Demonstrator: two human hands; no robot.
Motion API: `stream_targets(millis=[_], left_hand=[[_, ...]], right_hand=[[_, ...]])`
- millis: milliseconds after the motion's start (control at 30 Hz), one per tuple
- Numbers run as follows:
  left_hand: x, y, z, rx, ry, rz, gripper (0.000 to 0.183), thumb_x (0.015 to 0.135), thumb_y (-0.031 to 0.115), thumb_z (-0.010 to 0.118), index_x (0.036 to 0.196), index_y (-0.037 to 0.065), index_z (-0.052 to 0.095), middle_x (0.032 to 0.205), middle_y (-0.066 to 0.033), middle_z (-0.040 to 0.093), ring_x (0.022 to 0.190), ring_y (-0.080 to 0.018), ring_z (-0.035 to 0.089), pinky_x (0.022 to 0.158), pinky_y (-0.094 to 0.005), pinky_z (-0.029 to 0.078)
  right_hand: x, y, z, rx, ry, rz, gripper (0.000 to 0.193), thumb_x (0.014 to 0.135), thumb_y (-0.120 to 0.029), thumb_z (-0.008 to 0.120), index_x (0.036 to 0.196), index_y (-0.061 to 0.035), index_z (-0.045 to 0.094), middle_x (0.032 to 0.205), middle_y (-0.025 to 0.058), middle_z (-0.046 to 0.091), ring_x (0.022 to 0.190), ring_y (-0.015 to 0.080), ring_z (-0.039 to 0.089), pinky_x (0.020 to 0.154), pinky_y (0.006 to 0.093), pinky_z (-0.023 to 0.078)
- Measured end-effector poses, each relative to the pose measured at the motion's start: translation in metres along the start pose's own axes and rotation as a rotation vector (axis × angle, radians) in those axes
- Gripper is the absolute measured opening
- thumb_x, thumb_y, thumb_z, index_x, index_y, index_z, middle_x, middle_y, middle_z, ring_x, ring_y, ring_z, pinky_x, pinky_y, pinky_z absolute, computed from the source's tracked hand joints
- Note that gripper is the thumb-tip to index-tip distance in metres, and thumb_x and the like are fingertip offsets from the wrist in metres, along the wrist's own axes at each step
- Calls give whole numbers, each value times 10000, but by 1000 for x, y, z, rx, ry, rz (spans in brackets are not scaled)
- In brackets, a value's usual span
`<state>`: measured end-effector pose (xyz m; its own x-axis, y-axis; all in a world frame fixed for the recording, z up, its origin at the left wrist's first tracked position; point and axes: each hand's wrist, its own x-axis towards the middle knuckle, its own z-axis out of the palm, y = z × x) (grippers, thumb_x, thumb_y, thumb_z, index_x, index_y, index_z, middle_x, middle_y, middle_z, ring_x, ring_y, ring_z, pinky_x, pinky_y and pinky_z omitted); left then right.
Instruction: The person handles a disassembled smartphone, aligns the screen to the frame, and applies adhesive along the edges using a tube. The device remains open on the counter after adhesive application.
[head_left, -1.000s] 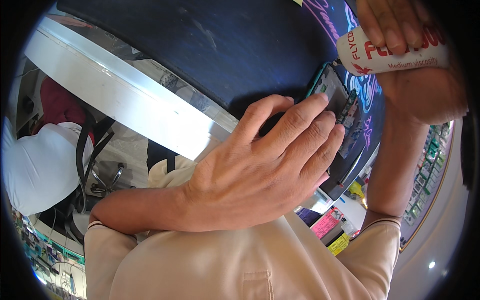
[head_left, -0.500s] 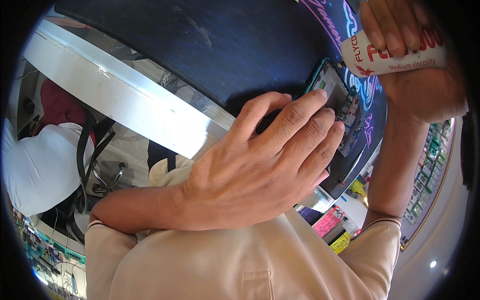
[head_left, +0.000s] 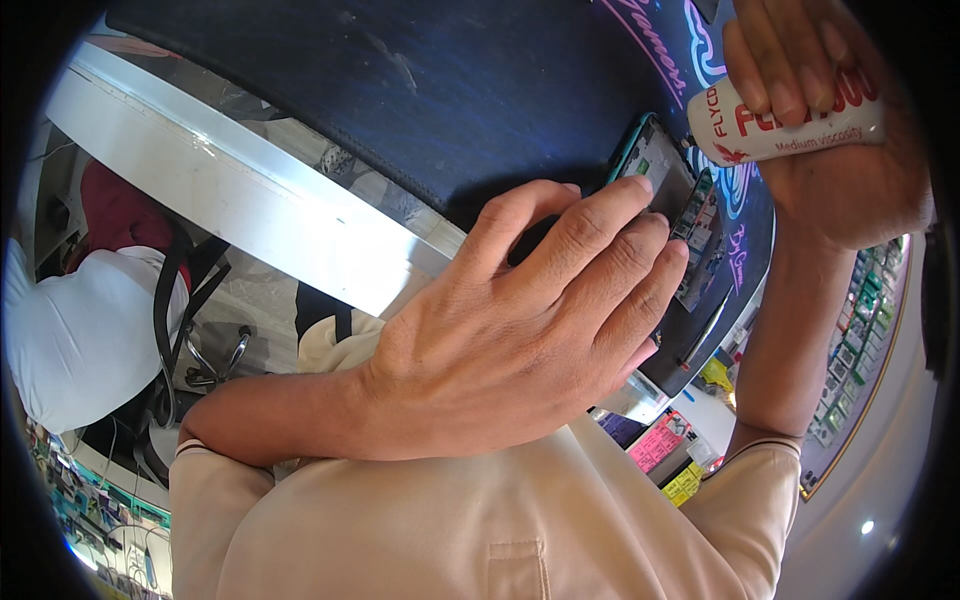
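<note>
Right hand [head_left: 845, 190]: closed around a white bottle [head_left: 765, 135] — fingers over the top, palm below, gap only as wide as the bottle body.
Bottle pose: lying roughly sideways in the grip, nozzle end toward the opened phone [head_left: 668, 165]; nozzle at the phone's upper edge, contact too small to tell.
Left hand [head_left: 530, 310]: palm down, fingers bent and slightly spread, index fingertip over the phone's inner face; thumb mostly tucked under. Gripping or just resting — could not tell, underside was hidden.
Phone: on the right part of the dark work mat [head_left: 400, 120], lower portion under the left hand; teal edge, grey inner plate, circuit board [head_left: 700, 205] along its right side.
Bottle label: red bold lettering plus a red winged emblem, partly covered by fingers; smaller red line along the lower side.
Mat print: pink and pale-blue neon-style script, right side.
Slim tool [head_left: 703, 340]: lay below the phone, near the mat's edge.
</note>
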<state>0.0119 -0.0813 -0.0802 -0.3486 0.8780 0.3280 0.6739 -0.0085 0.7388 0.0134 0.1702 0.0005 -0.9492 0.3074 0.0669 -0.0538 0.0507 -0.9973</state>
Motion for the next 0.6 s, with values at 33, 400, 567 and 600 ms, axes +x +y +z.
stream_targets(millis=[33,400,567,600], left_hand=[[0,0,0,-12,-1,-2,671,786,375,839,1381,98,697,1407,-49,670,1370,-278,586,1016,-476,464],[0,0,-1,-4,-1,-11,672,775,369,845,1375,106,698,1419,-45,663,1363,-276,586,1015,-474,460],[1,-1,-3,35,-16,0,676,788,382,843,1392,117,692,1427,-29,654,1361,-277,580,1025,-478,451],[2,-1,-3,40,-16,2,677,793,387,842,1396,118,690,1426,-26,653,1359,-277,580,1028,-478,449]], right_hand=[[0,0,0,-2,2,-3,282,1078,-308,474,877,-114,510,675,-5,476,570,123,478,581,313,460],[-4,-1,0,21,26,-11,282,1075,-307,479,869,-116,509,668,-5,476,561,125,480,573,314,463],[-8,-2,1,50,56,-31,283,1073,-307,481,865,-117,509,665,-5,477,558,125,481,569,315,465],[-9,-1,2,60,64,-31,283,1073,-307,482,865,-118,509,665,-5,477,557,125,481,569,315,465]])
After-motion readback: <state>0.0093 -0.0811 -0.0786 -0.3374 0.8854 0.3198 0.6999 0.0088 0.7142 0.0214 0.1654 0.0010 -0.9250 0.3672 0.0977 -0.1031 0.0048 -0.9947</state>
